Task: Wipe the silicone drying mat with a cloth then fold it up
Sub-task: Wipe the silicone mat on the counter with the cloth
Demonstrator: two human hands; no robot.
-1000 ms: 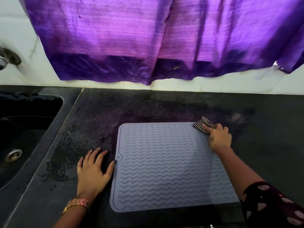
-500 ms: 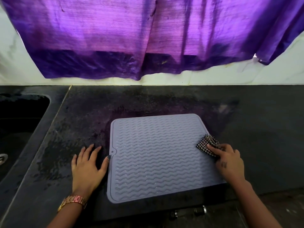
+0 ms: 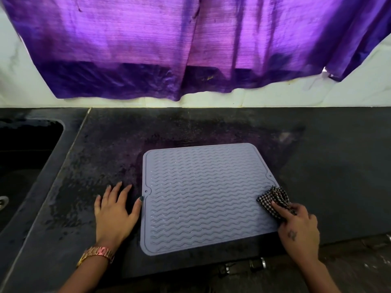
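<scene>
A grey silicone drying mat [image 3: 203, 195] with wavy ridges lies flat on the dark countertop [image 3: 328, 166]. My right hand [image 3: 298, 227] presses a small black-and-white checked cloth [image 3: 273, 199] onto the mat's right edge, near its front corner. My left hand [image 3: 115, 214] rests flat on the counter just left of the mat, fingers spread, its thumb tip touching the mat's left edge. A gold watch sits on that wrist.
A dark sink [image 3: 23, 166] is set into the counter at the far left. A purple curtain [image 3: 190, 45] hangs over the white wall behind. The counter's front edge runs just below the mat.
My right hand has dragged the cloth from the mat's far right corner down along its right edge toward me. My left hand has stayed beside the mat.
</scene>
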